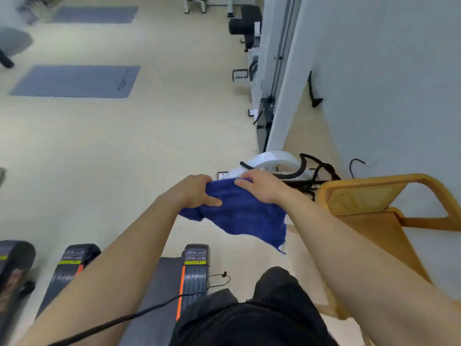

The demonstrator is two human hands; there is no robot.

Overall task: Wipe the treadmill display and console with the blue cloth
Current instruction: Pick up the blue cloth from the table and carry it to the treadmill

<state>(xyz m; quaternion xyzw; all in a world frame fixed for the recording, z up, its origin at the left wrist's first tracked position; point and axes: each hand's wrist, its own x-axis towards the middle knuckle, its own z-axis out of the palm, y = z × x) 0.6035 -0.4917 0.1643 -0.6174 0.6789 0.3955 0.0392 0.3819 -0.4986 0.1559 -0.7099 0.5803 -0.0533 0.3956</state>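
One deep-blue terry cloth [239,211], held up in mid-air at chest height, draping down to the right. Two bare hands gripping its top edge: left hand [197,191] pinching the left corner, right hand [259,187] closed on the right. Below, the tail ends of two black treadmill decks: one with an orange side stripe [193,273], another at the left edge [12,265]. One yellow woven-back chair [369,198] just right. Two blue-grey exercise mats [77,81] on the pale floor beyond.

Blue cloth [239,211], rumpled (terry-like), held in midair, one corner hanging low
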